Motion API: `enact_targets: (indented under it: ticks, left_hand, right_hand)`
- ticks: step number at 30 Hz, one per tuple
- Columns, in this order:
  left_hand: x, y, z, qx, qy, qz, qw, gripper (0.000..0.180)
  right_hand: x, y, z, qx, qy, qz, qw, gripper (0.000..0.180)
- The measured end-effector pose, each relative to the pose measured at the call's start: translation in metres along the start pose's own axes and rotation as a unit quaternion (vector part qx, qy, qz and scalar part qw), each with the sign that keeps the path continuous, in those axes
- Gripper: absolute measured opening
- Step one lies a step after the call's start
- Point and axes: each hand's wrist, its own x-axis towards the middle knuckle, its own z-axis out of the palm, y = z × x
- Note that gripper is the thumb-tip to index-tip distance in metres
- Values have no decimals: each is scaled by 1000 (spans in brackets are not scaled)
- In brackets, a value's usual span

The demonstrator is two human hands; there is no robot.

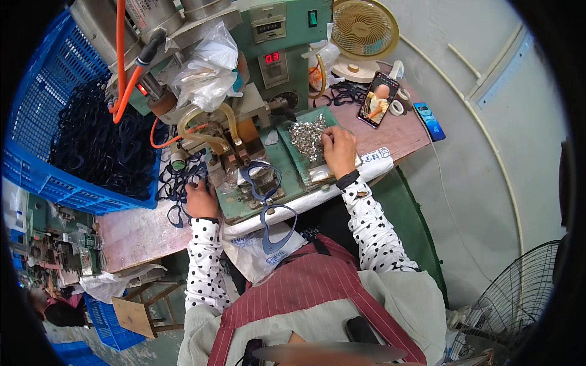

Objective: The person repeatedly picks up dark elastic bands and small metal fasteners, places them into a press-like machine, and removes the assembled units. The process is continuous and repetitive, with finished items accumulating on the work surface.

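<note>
My left hand (200,198) rests at the left edge of the green machine base (244,204), its fingers in a loose pile of dark blue straps (178,183). My right hand (339,149) reaches into a heap of small silver metal clips (307,135) on a green tray, fingertips pinched among them. A blue strap loop (264,183) lies on the machine bed between my hands and hangs over the front edge toward my lap. Whether either hand grips a piece is hidden by the fingers.
A big blue crate (43,140) full of dark straps stands at the left. The press machine (232,91) with orange hoses and a plastic bag rises behind the bed. A phone (378,99), tape rolls (397,107) and a small fan (364,27) sit at the back right. A floor fan (519,299) stands at the lower right.
</note>
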Motion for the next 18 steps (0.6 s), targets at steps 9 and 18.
enact_targets:
  ticks: [9,18]
  left_hand:
    - [5,-12,-20,-99,116,40,987,10]
    - [-19,72,-143,-249,210,251,911,42]
  right_hand:
    - [3,-6,-5,13,-1,13,1000,9]
    - [23,-89,-23,236,-66,53,968,12]
